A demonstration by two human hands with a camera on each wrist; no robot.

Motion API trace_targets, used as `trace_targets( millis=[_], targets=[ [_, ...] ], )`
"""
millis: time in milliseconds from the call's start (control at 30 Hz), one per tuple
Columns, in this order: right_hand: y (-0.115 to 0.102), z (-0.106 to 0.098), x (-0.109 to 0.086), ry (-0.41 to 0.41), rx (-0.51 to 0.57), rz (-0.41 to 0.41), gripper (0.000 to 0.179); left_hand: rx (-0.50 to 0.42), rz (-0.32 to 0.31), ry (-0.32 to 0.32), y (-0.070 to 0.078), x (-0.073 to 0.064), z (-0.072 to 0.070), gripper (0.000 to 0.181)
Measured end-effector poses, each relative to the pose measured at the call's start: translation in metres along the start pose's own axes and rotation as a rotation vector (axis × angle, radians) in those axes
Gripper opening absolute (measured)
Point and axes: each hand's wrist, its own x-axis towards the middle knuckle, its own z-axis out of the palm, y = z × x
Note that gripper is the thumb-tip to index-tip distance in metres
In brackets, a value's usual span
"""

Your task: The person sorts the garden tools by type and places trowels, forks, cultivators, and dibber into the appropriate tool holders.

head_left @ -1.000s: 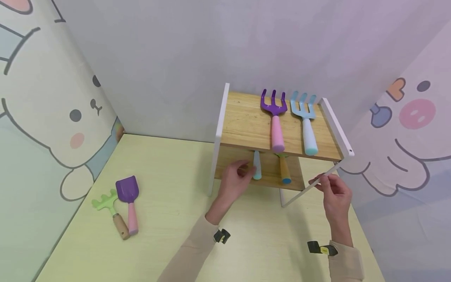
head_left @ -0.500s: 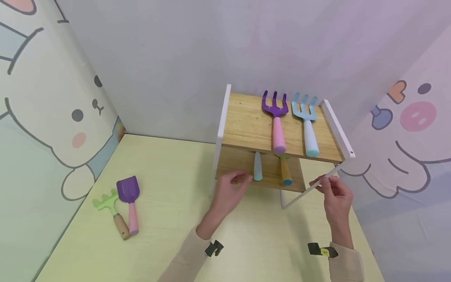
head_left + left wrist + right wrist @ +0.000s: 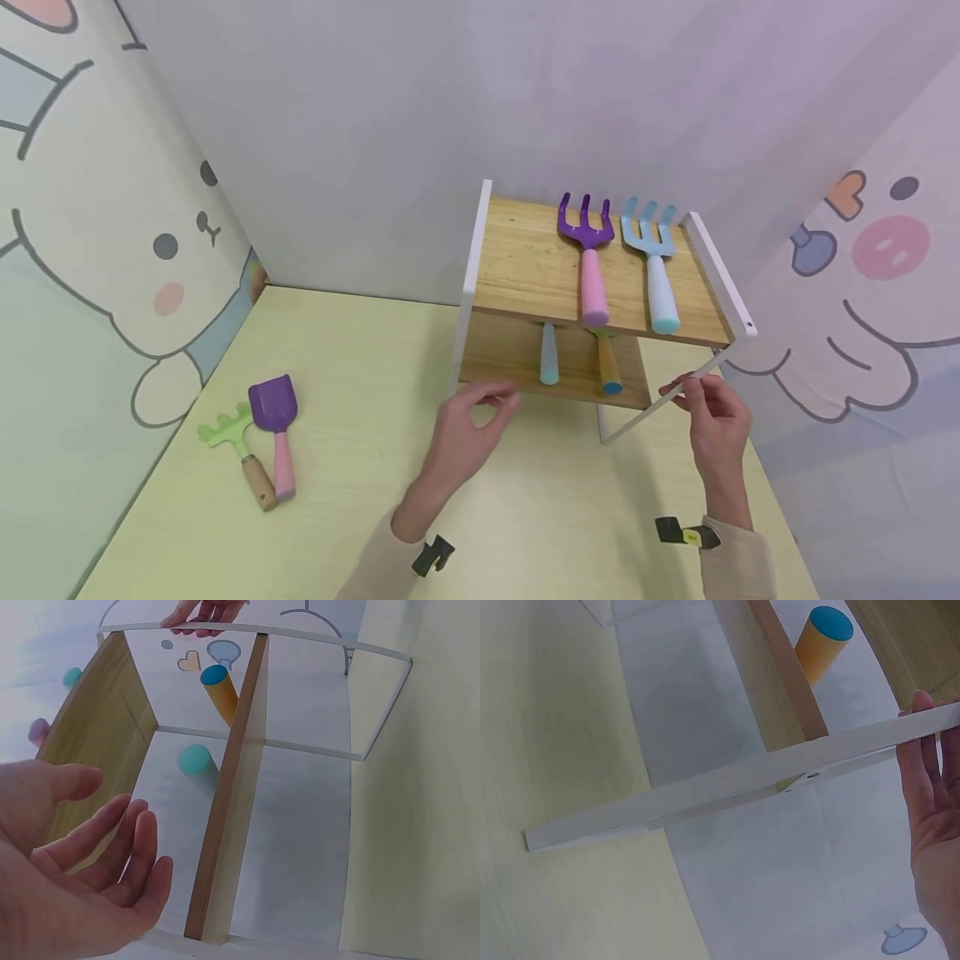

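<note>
my right hand (image 3: 717, 417) holds the upright wooden shelf (image 3: 521, 262) by its white right leg (image 3: 633, 420). lower tier (image 3: 504, 346), nearest my left hand (image 3: 459, 437): pale-blue handle (image 3: 550, 357) lying left, orange handle (image 3: 608, 367) right.

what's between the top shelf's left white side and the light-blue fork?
Purple fork with pink handle; left of it, the top board is bare. Head view.
</note>
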Motion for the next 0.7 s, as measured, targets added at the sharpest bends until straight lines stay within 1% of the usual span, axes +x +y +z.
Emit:
trace_targets(
  millis=[167,367,433,567,633,700],
  targets=[
    [0.0,0.0,0.0,-0.011,0.035,-0.024,0.014,0.006,-0.034,0.007,-0.003,-0.009,-0.008,0.015],
    [0.001,0.001,0.0,-0.041,0.115,-0.072,0.012,0.028,-0.069,0.022,-0.007,-0.02,-0.015,0.013],
    [0.001,0.001,0.0,-0.038,0.113,-0.068,0.012,0.028,-0.085,0.031,-0.009,-0.023,-0.018,0.014],
    [0.002,0.0,-0.001,-0.023,0.073,-0.049,0.013,0.034,-0.114,0.052,-0.013,-0.029,-0.024,0.015],
    [0.002,0.0,-0.001,-0.023,0.072,-0.05,0.013,0.041,-0.12,0.062,-0.015,-0.032,-0.027,0.015],
    [0.002,0.001,0.0,-0.031,0.094,-0.064,0.012,0.05,-0.126,0.07,-0.017,-0.035,-0.031,0.015]
  ],
)
